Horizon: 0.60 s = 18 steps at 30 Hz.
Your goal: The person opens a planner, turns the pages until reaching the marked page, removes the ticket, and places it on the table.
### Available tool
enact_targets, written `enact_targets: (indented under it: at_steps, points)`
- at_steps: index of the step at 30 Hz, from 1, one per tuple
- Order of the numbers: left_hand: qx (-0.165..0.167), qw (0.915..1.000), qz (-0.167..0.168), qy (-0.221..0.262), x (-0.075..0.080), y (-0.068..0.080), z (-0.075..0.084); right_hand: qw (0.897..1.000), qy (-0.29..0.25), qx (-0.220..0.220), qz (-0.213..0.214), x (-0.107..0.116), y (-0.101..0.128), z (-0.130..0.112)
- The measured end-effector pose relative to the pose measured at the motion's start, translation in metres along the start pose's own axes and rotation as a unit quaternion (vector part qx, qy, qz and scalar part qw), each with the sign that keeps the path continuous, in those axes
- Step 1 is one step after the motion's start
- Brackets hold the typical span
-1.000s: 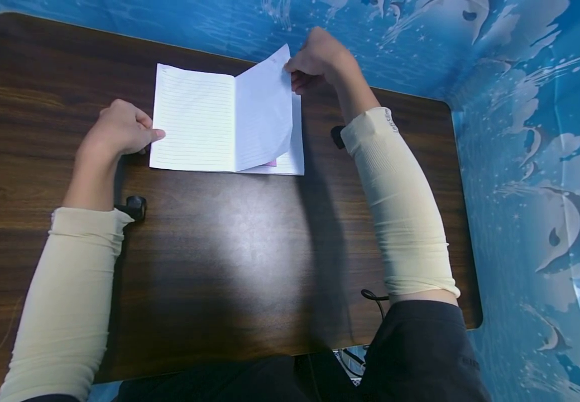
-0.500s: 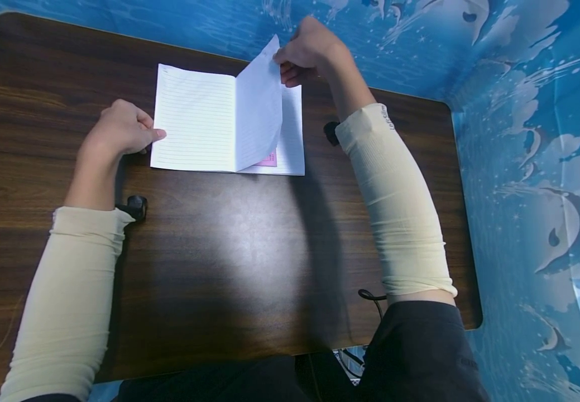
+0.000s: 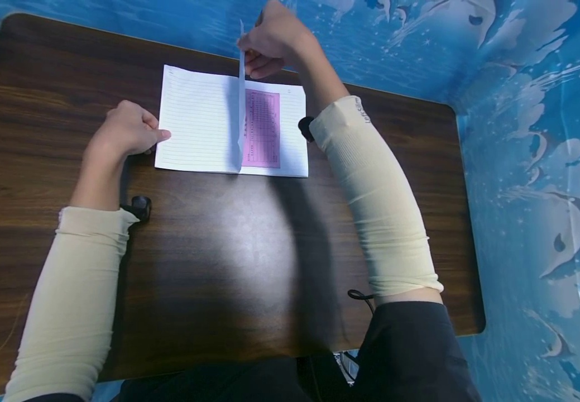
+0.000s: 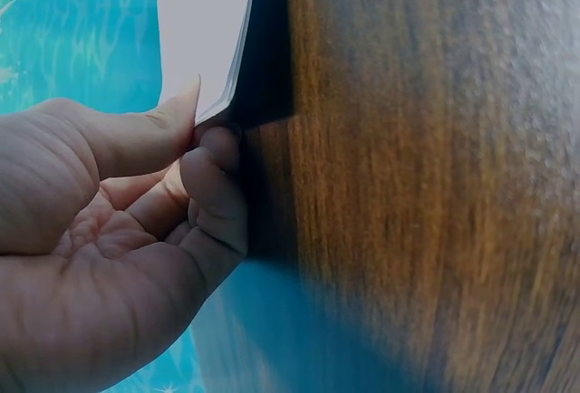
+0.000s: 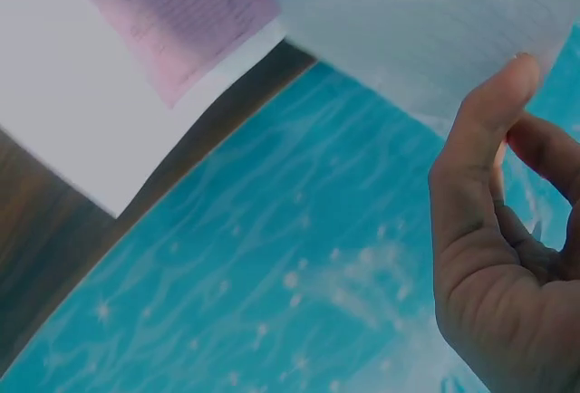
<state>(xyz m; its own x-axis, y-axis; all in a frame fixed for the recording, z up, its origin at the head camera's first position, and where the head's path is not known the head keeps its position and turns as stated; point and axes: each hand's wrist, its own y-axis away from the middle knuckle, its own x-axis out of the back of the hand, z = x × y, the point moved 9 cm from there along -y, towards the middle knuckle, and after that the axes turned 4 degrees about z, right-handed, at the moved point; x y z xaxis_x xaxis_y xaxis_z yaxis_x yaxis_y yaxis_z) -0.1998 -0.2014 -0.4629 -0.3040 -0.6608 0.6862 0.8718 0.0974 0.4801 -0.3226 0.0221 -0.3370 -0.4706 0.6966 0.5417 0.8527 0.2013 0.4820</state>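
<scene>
An open lined notebook (image 3: 196,123) lies near the far edge of the table. My left hand (image 3: 131,128) pinches its left edge, thumb on top and fingers curled beneath, as the left wrist view shows up close. One page (image 3: 241,111) stands upright at the middle fold, seen almost edge-on from the head. My right hand (image 3: 272,42) pinches that page by its top outer corner; in the right wrist view the thumb (image 5: 507,90) presses against the sheet. A pink printed slip (image 3: 262,128) with a table of text lies on the right-hand page.
The dark wooden table (image 3: 229,268) reaches from the notebook to the person's lap. Behind it and at the right hangs a blue sheet (image 3: 526,167) with dolphins. A black cable (image 3: 360,294) lies near the right elbow. Both forearms wear pale sleeves (image 3: 375,190).
My right hand has moved left and lifted the page from a slant to upright, uncovering the pink slip. My left hand keeps its pinch on the notebook's edge.
</scene>
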Motion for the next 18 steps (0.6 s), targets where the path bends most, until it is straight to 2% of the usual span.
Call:
enact_targets:
  at_steps: [5,12,18]
  points:
    - [0.002,1.0,-0.003,0.0,-0.003,0.001,0.003,1.0,-0.004,0.017,0.001,-0.021,-0.004,-0.01]
    - [0.011,0.9999,-0.007,-0.006,-0.006,0.002,0.006,0.998,-0.031,0.045,0.006,-0.042,-0.009,-0.014]
    - [0.013,0.9997,-0.017,-0.009,-0.009,0.004,0.008,0.997,-0.03,0.065,0.006,-0.063,-0.015,-0.017]
